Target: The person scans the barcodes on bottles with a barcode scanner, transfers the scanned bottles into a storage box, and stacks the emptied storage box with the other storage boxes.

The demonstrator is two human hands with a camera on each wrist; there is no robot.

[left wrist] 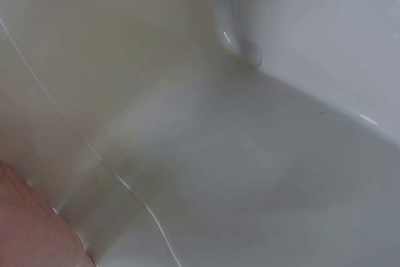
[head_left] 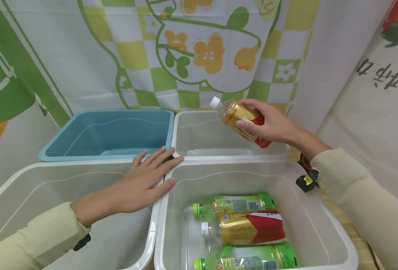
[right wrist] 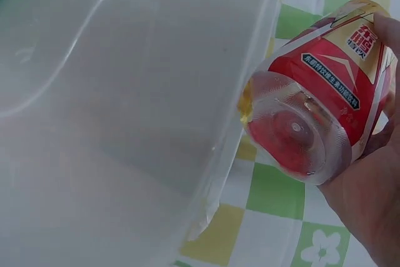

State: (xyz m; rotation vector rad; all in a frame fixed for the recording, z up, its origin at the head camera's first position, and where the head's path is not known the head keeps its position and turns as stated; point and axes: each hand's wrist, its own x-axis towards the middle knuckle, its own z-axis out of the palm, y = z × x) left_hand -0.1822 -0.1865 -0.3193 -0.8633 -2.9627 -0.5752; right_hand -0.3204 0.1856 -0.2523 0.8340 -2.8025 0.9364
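My right hand (head_left: 269, 122) grips a plastic drink bottle (head_left: 237, 116) with a gold and red label and a white cap. It is held tilted over the small white bin (head_left: 199, 131) at the back, cap toward the upper left. The right wrist view shows the bottle's clear base and red label (right wrist: 325, 85) in that hand. My left hand (head_left: 141, 183) rests with spread fingers on the rims where the bins meet. In the front right white bin (head_left: 320, 225) lie two green-labelled bottles (head_left: 253, 202) and, between them, another gold and red bottle (head_left: 249, 227).
A blue bin (head_left: 107, 135) stands at the back left, and a large white bin (head_left: 26, 195) at the front left. Behind the bins hangs a green and yellow checked cloth (head_left: 171, 86). A wooden surface (head_left: 357, 240) shows at the right.
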